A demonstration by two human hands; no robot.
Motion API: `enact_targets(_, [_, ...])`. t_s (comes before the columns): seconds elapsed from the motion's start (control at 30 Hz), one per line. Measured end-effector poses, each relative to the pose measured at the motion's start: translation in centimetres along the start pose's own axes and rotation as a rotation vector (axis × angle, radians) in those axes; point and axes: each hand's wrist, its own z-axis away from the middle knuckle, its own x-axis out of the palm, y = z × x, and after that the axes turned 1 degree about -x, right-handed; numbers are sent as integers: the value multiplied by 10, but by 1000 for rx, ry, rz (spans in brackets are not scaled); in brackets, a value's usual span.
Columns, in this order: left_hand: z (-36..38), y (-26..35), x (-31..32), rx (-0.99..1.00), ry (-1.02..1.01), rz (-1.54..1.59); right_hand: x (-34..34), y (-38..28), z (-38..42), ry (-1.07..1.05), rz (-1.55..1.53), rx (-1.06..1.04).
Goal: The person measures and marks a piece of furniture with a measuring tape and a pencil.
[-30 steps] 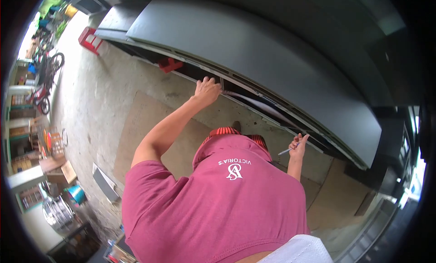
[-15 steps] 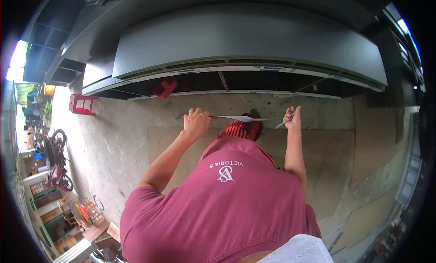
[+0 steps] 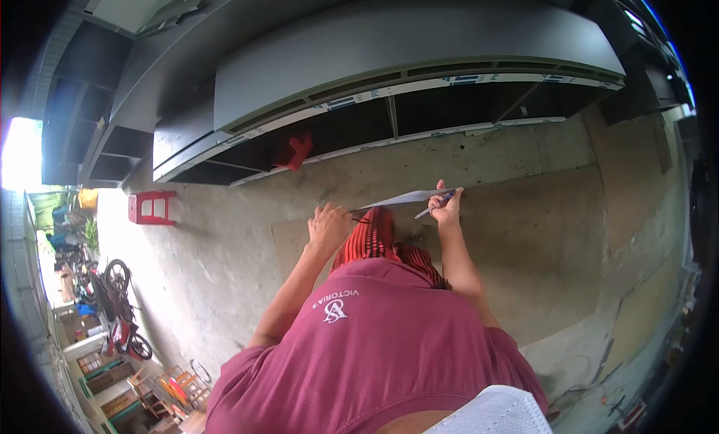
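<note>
My left hand [image 3: 329, 226] is closed on the left end of a thin stack of white paper sheets [image 3: 408, 199], seen nearly edge-on. Something dark and thin shows by its fingertips, too small to name. A pen [image 3: 425, 212] is in my right hand [image 3: 447, 207], its tip pointing down and left. The fingers of that hand also meet the right end of the sheets. What is on the paper is hidden by the angle. The sheets are in front of my body, above my red and black patterned trousers [image 3: 358, 243].
A long dark cabinet [image 3: 419, 48] with an open lower side runs across the front. Inside is a red plastic object [image 3: 298, 152]. A red stool [image 3: 152, 208] stands to the left, with motorbikes [image 3: 120, 307] beyond. Flat board [image 3: 532, 239] covers floor on the right.
My right hand, with the pen, has moved left to the paper's right end, from well apart. The view has turned, and the stool and cabinet sit lower at the left.
</note>
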Motion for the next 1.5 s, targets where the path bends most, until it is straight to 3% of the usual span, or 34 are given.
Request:
enact_targets(0.23, [30, -171, 15, -45, -106, 10, -30, 76, -8, -47, 43, -24])
enact_targets(0.37, [50, -285, 4, -24, -111, 26, -33, 146, 2, -206, 70, -274])
enact_targets(0.43, [66, -336, 7, -14, -97, 36, -28, 175, 10, -194, 54, -353])
enact_targets(0.5, [79, -379, 3, -24, -129, 27, -6, 203, 22, -14, 112, -542])
enact_targets(0.77, [82, -519, -11, 86, -295, -16, 58, 242, 66, -18, 338, -776])
enact_targets(1.0, [50, -549, -41, 17, -422, 82, 99, 244, 30, 92, 764, -881])
enact_targets(1.07, [39, -544, -55, 31, -401, 76, 108, 263, -1, 98, 859, -935])
enact_targets(1.13, [26, -537, -72, -76, -442, 143, 127, 303, -17, 62, 967, -919])
enact_targets(1.23, [-4, -543, -77, -10, -407, 125, 153, 359, -54, 123, 985, -1010])
enact_targets(1.37, [-33, -553, -87, 110, -306, 53, 169, 390, -83, 127, 939, -962])
enact_targets(1.5, [-50, -538, -97, 121, -177, 111, 184, 419, -91, 12, 1081, -907])
